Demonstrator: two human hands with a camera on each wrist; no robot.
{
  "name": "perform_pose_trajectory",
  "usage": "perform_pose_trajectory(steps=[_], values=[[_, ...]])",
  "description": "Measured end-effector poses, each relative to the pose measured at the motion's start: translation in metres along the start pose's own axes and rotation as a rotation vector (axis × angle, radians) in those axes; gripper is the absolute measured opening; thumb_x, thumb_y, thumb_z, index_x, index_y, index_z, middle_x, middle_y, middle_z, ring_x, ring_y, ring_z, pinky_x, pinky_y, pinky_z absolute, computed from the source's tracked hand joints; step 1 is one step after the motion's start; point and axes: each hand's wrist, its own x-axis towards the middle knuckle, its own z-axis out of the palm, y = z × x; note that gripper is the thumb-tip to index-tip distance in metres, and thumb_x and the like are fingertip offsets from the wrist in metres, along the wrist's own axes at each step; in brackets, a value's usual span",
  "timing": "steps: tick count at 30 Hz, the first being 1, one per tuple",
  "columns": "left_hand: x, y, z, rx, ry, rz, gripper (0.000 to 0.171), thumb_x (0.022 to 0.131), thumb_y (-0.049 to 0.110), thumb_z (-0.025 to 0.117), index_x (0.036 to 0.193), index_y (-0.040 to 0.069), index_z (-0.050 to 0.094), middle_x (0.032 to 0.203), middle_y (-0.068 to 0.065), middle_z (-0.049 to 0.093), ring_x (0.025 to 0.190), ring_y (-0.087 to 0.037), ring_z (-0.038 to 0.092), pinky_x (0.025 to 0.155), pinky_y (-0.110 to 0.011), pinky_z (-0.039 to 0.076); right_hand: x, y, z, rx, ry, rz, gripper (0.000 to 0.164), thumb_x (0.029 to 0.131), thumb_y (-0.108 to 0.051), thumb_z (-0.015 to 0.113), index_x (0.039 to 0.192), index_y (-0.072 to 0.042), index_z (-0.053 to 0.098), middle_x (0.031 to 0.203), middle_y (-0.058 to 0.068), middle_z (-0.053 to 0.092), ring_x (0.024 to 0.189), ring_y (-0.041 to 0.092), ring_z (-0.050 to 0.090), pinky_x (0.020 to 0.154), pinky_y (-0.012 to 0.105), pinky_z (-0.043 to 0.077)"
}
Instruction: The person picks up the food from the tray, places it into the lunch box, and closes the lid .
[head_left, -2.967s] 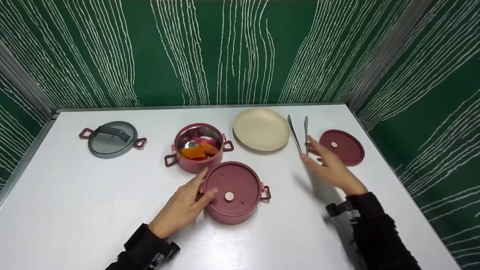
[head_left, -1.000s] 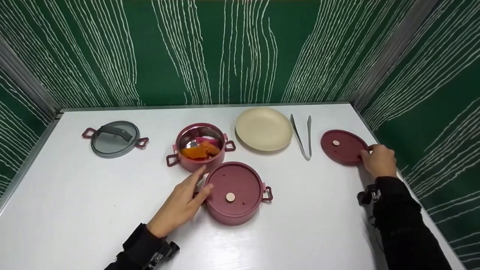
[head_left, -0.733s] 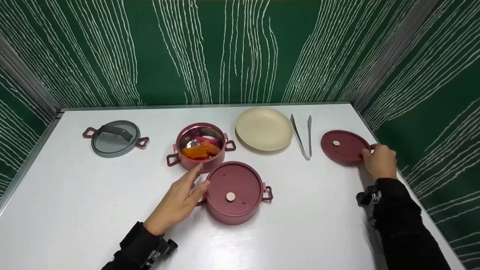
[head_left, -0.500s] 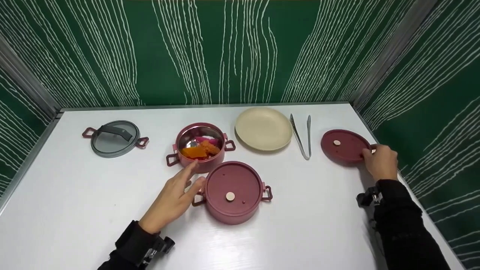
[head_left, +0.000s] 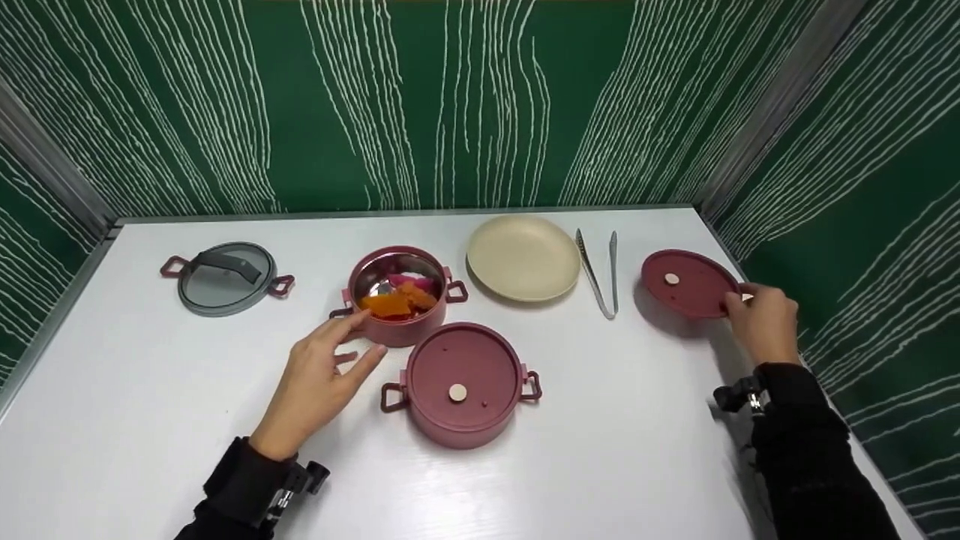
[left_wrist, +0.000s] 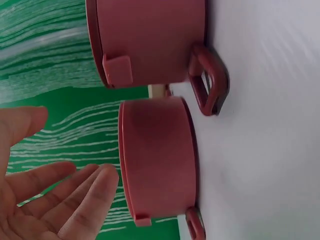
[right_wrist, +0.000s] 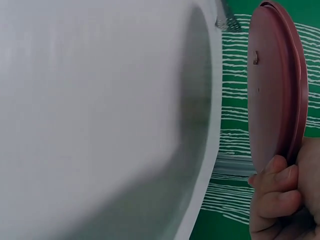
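Note:
At the table's right side my right hand (head_left: 765, 322) pinches the edge of a dark red pot lid (head_left: 690, 283) with a cream knob. The lid is lifted off the table and tilted; its underside shows in the right wrist view. My left hand (head_left: 315, 375) is spread, its fingertips at the near side of an uncovered pink pot (head_left: 397, 330); whether they touch it I cannot tell. Inside that pot lie orange and pink food pieces (head_left: 401, 298). Just in front stands a second pot (head_left: 463, 431), its dark red lid (head_left: 480, 367) on, apart from my left hand.
A beige plate (head_left: 523, 259) lies at the back middle, with metal tongs (head_left: 602, 289) spread beside it. On the far left rests a grey glass lid (head_left: 227, 279) with red side handles. Green walls with white streaks bound the white table (head_left: 600, 465).
My right hand moved from the tongs to the lid on the right, then raised it off the table. My left hand left the covered pot and moved left towards the uncovered one.

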Motion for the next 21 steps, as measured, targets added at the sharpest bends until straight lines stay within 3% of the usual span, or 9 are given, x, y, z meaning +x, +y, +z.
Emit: perform_pose_trajectory(steps=[3, 7, 13, 17, 21], values=[[0.002, -0.004, -0.003, 0.046, 0.051, 0.021, 0.061, 0.095, 0.019, 0.084, 0.149, 0.002, 0.062, 0.142, -0.019, 0.067, 0.125, -0.038, 0.071, 0.098, -0.050, 0.064, -0.002, -0.009, -0.002, 0.002, 0.010, -0.023, 0.049, 0.109, -0.026, 0.053, 0.139, 0.011, 0.064, 0.108, 0.032, 0.075, 0.069, 0.006, 0.058, 0.054, 0.016, 0.044], [0.006, -0.010, -0.005, 0.076, 0.069, 0.002, 0.073, 0.093, 0.020, 0.087, 0.155, 0.000, 0.054, 0.150, -0.022, 0.061, 0.132, -0.040, 0.065, 0.111, -0.057, 0.056, -0.005, -0.022, -0.004, 0.026, 0.009, -0.041, 0.049, 0.108, -0.026, 0.052, 0.139, 0.010, 0.065, 0.105, 0.029, 0.076, 0.066, 0.003, 0.056, 0.054, 0.018, 0.044], [0.017, -0.020, -0.005, 0.123, 0.004, -0.081, 0.094, 0.095, 0.033, 0.085, 0.166, -0.001, 0.033, 0.167, -0.026, 0.042, 0.154, -0.046, 0.043, 0.128, -0.064, 0.034, -0.009, -0.046, -0.004, 0.043, 0.050, -0.096, 0.045, 0.108, -0.024, 0.052, 0.137, 0.005, 0.070, 0.099, 0.025, 0.079, 0.066, 0.001, 0.056, 0.056, 0.015, 0.043], [0.025, -0.026, -0.003, 0.119, -0.047, -0.124, 0.103, 0.094, 0.039, 0.084, 0.169, -0.001, 0.025, 0.172, -0.027, 0.033, 0.159, -0.047, 0.035, 0.131, -0.064, 0.029, -0.013, -0.064, -0.004, 0.063, 0.078, -0.151, 0.043, 0.107, -0.022, 0.053, 0.134, 0.005, 0.071, 0.094, 0.023, 0.079, 0.066, 0.002, 0.056, 0.057, 0.014, 0.043], [0.032, -0.031, 0.000, 0.091, -0.068, -0.142, 0.106, 0.093, 0.043, 0.086, 0.169, -0.001, 0.025, 0.173, -0.026, 0.032, 0.159, -0.047, 0.035, 0.131, -0.064, 0.028, -0.018, -0.081, -0.002, 0.086, 0.069, -0.182, 0.044, 0.108, -0.022, 0.051, 0.138, 0.005, 0.069, 0.092, 0.023, 0.078, 0.066, 0.003, 0.058, 0.055, 0.014, 0.044]])
